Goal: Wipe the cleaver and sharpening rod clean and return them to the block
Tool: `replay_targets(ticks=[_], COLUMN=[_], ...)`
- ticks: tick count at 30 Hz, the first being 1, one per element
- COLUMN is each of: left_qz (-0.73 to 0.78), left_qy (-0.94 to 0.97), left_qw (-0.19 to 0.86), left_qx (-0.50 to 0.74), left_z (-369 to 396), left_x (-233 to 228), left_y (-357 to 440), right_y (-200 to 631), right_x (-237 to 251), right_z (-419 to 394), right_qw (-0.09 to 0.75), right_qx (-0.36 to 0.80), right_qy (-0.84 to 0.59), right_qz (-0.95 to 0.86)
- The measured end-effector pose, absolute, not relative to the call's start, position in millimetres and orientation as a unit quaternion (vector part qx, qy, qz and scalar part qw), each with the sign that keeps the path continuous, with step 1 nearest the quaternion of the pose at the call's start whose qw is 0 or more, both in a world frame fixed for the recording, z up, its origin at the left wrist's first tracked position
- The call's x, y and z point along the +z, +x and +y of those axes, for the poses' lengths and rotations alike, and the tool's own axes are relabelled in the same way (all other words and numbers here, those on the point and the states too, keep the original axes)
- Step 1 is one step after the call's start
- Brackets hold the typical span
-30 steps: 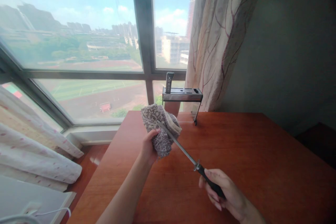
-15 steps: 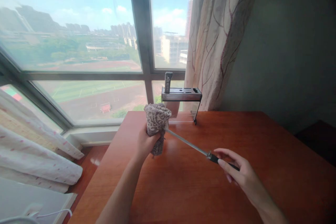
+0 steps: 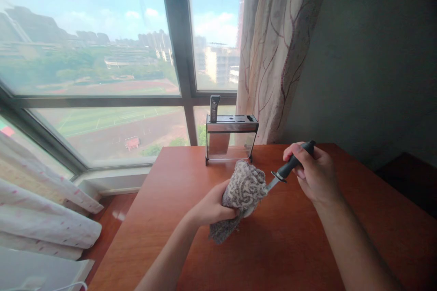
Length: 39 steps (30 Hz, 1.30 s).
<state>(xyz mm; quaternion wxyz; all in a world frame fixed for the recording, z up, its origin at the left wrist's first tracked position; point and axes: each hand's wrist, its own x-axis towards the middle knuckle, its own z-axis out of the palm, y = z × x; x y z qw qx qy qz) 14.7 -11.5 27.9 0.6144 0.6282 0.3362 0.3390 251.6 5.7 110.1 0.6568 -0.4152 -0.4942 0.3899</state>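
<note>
My left hand is closed round a bunched grey patterned cloth, held above the table. From the cloth's right side sticks a short length of the metal rod of a sharpening steel; the rest is hidden in the folds. My right hand grips the black handle, which tilts up and to the right. A small dark guard sits between handle and rod.
A clear-sided knife block with a metal top stands near the back edge of the brown table, one knife in it. Behind are a window and a curtain.
Most of the rod has gone from sight into the cloth. My right hand has risen with the handle now pointing upward; my left hand and the cloth have moved right and down.
</note>
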Motion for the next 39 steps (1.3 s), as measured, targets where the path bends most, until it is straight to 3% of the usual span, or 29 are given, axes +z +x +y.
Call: replay_targets(ticks=[10,15,22,31,39], left_qz=[0.229,0.276,0.337,0.307,0.255], left_qy=[0.419,0.415,0.458,0.353,0.268], left_qw=[0.803,0.79,0.746,0.791,0.833], left_qx=[0.358,0.356,0.348,0.394,0.412], left_z=[-20,-19,-15,-16,-18], left_x=[18,17,14,9,22], left_y=[23,28,29,31,23], right_y=[199,186,210,232,224], right_x=[96,89,121,138,71], right_z=[50,61,91,88,71], right_qw=[0.596,0.577,0.63,0.613,0.565], right_qx=[0.492,0.479,0.418,0.495,0.607], right_qy=[-0.416,-0.428,-0.424,-0.346,-0.343], right_qz=[-0.479,-0.505,-0.498,-0.51,-0.441])
